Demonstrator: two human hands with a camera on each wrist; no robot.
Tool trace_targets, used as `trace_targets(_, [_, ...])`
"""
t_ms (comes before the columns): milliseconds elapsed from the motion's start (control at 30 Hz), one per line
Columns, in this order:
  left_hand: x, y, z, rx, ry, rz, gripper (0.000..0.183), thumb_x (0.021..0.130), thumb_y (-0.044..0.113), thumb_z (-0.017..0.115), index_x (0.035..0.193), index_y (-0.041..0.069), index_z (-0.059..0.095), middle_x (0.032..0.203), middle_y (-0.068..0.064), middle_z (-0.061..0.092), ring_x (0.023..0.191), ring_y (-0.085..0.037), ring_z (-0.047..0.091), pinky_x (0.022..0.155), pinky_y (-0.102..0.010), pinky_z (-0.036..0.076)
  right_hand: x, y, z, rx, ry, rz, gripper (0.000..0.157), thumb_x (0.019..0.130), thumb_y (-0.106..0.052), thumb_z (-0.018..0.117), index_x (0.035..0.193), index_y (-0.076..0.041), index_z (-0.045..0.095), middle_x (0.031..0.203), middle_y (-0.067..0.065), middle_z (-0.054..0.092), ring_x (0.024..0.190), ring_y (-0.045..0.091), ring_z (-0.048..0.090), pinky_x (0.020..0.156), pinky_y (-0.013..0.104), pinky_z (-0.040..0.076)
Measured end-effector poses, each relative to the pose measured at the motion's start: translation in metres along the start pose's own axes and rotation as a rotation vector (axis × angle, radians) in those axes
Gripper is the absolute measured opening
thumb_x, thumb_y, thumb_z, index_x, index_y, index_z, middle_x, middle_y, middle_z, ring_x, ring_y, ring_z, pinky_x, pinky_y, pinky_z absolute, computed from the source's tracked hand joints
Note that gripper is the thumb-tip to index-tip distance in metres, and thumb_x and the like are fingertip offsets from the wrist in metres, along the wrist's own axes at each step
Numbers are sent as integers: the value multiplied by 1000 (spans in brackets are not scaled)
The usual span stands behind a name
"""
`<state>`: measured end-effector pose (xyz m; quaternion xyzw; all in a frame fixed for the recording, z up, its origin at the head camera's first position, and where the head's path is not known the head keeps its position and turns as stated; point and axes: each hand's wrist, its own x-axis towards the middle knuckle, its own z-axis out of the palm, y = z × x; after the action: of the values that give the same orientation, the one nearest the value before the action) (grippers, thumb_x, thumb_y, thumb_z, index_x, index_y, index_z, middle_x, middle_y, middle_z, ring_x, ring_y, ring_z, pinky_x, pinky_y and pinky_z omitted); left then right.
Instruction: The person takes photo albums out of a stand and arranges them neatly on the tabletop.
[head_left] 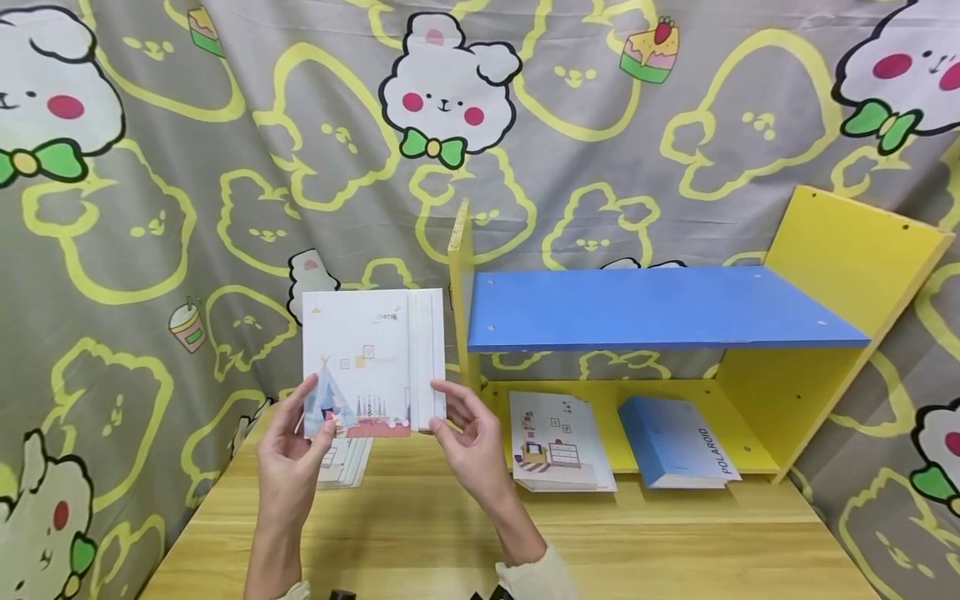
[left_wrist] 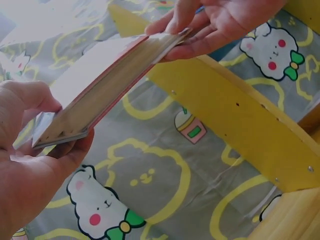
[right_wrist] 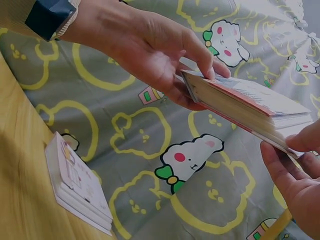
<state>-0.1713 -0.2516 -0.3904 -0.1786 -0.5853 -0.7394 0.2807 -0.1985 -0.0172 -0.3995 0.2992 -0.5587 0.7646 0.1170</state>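
One illustrated album point(head_left: 356, 358) is held up above the wooden table point(head_left: 420, 542), left of the shelf unit point(head_left: 637, 308). Left edge is pinched by the left hand point(head_left: 288, 442), right edge by the right hand point(head_left: 474, 442); pale layers are exposed past the front cover at right. Should either pinch be loosened, covers could sag apart and the album be dropped, perhaps onto another album point(head_left: 348, 462), partly hidden below. If swung right carelessly, the yellow side panel point(head_left: 461, 275) could be struck. On the lower shelf point(head_left: 729, 425), an illustrated book point(head_left: 558, 442) and a blue POLAROID book point(head_left: 671, 442) are laid, front ends apparently jutting out; by a brush, either might be shifted.
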Motion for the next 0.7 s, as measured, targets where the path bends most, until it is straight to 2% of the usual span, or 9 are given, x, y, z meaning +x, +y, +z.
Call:
trace_targets(167, [0, -3, 1, 21, -25, -13, 62, 92, -25, 52, 150, -9, 42, 149, -18, 43, 112, -16, 53, 85, -18, 56, -3, 5, -2, 20, 32, 1, 46, 96, 13, 60, 140, 1, 56, 144, 18, 57, 131, 31, 57, 99, 40, 54])
trace_targets(433, [-1, -3, 1, 41, -8, -40, 63, 91, -26, 52, 150, -9, 42, 153, -17, 43, 117, -16, 54, 85, -17, 55, -5, 11, -2, 64, 50, -9, 48, 94, 13, 61, 140, 3, 54, 141, 22, 58, 129, 34, 58, 98, 41, 54])
trace_targets(700, [-1, -4, -1, 55, -7, -34, 63, 90, -26, 54, 150, -9, 42, 152, -18, 44, 117, -16, 54, 86, -17, 55, -6, 14, -2, 74, 51, -4, 47, 94, 12, 62, 140, 4, 54, 143, 22, 57, 131, 34, 56, 101, 41, 52])
